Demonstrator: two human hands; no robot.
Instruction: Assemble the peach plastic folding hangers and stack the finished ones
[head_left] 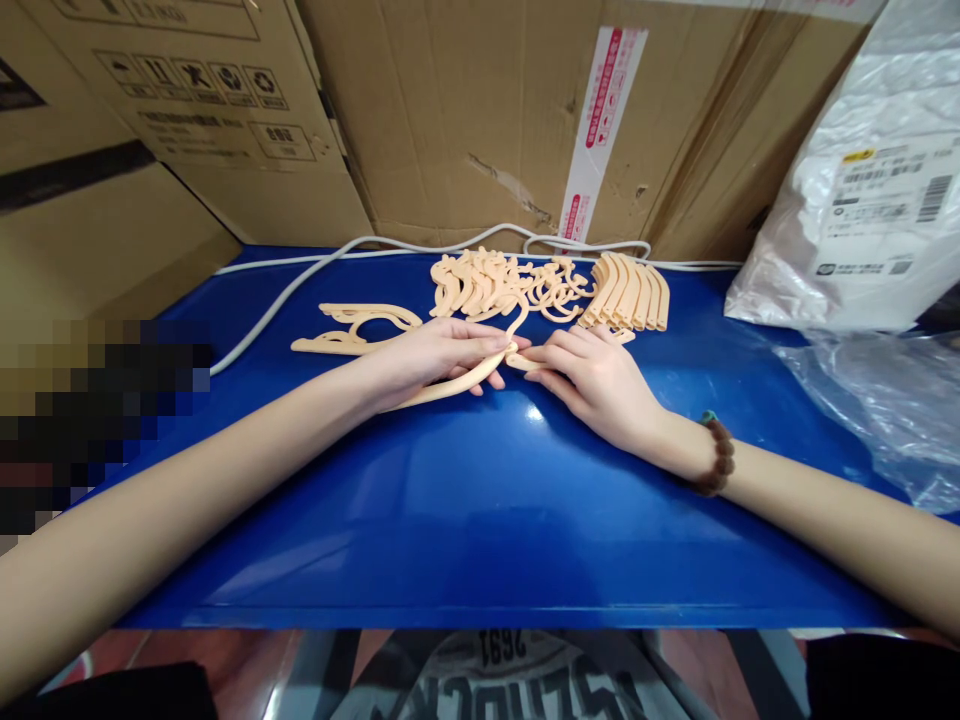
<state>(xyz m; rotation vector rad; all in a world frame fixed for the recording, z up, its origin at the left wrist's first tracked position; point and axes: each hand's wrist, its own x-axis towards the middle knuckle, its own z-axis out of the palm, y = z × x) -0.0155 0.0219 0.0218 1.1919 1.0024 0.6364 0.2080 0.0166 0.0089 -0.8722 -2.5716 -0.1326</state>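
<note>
Over the middle of the blue table, my left hand [457, 355] grips a cream plastic hanger [465, 382] made of a curved arm and a hook that points up and away. My right hand [592, 375] is closed on a second hanger arm [529, 363], its end against the joint below the hook. Most of that arm is hidden under my right fingers. Behind my hands lie a heap of loose hanger arms [472, 280], a cluster of loose hooks [559, 290] and a neat row of curved arms [630, 290]. Folded hangers [360, 325] rest left of my left hand.
Large cardboard boxes [465, 120] stand along the back of the blue table [480, 520]. A white cable [300, 265] runs along the rear and left. At the right are a white labelled plastic parcel [847, 200] and a crumpled clear plastic bag [885, 410].
</note>
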